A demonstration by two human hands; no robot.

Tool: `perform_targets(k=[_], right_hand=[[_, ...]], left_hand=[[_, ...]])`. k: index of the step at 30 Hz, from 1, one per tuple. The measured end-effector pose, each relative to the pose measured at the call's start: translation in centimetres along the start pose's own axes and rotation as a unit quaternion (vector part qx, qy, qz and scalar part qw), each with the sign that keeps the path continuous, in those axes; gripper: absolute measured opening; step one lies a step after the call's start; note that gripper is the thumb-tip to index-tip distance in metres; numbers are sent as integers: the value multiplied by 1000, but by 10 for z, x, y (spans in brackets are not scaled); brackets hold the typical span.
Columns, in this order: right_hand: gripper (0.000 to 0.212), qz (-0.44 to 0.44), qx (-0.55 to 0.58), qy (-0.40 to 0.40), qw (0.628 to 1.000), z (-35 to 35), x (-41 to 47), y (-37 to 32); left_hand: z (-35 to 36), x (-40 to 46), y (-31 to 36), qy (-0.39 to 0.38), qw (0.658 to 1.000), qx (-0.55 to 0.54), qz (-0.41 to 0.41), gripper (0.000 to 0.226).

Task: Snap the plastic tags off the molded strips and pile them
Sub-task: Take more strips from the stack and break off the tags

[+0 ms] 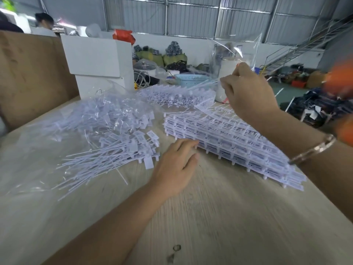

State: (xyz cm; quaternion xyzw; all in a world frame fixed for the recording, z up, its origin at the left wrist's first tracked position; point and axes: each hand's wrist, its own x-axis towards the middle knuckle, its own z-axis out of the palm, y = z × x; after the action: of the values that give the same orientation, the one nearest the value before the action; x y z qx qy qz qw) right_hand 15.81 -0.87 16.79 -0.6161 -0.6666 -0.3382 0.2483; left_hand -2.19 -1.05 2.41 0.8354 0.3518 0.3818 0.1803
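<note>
On the pale wood-grain counter [219, 217], the left hand [174, 167] rests with relaxed fingers touching the near end of the stack of white molded plastic tag strips [238, 138]. Left of it lies the loose pile of snapped-off white plastic tags [114, 150] on clear plastic film [34, 150]. Farther back, the raised right hand [250, 92] pinches thin white tag tails
</note>
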Motion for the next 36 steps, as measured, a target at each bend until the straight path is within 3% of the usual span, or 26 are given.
perform_targets(k=[2, 4, 5, 7, 10, 12, 14, 17, 20, 24, 26, 28, 30, 33, 36], right_hand=[[31, -25, 43, 14, 999, -13, -24, -18], [29, -46, 62, -41, 996, -24, -53, -39], [31, -48, 72, -84, 993, -27, -67, -48], [39, -45, 104, -167, 979, -30, -90, -64], [45, -70, 200, -249, 945, -32, -108, -78], [45, -98, 285, -268, 915, -36, -112, -81], [35, -83, 358, -231, 901, -43, -106, -77], [22, 7, 392, -102, 914, -47, -87, -57], [20, 40, 353, -35, 934, -36, -68, -38], [26, 47, 302, -122, 944, 2, -67, -30], [35, 39, 321, -201, 924, 23, -72, -32], [39, 26, 365, -275, 889, 36, -79, -37], [35, 9, 386, -319, 865, 46, -85, -40], [24, 59, 489, -321, 809, 52, -91, -43], [21, 97, 567, -315, 755, 52, -100, -49]], left_hand=[[-2, 7, 13, 5, 989, -139, -54, 48], [-9, 19, 27, 19, 932, -325, -157, 54], [-12, 21, 30, 38, 910, -377, -170, 57], [-20, 19, 33, 70, 882, -439, -156, 51], [-28, 15, 34, 70, 847, -498, -174, 22], [-33, 16, 30, 37, 836, -518, -177, 24], [-44, 21, 27, -4, 833, -517, -197, 26], [-62, 29, 13, -66, 846, -471, -241, 28], [-74, 35, -9, -154, 869, -392, -259, 41], [-85, 32, -33, -370, 871, -250, -203, 73], [-80, 31, -36, -361, 880, -200, -234, 78], [-75, 27, -36, -310, 888, -193, -281, 62], [-77, 22, -34, -320, 910, -135, -228, 49], [-90, 13, -21, -331, 934, 25, -129, 31], [-84, 3, -7, -254, 941, 212, -72, 31]])
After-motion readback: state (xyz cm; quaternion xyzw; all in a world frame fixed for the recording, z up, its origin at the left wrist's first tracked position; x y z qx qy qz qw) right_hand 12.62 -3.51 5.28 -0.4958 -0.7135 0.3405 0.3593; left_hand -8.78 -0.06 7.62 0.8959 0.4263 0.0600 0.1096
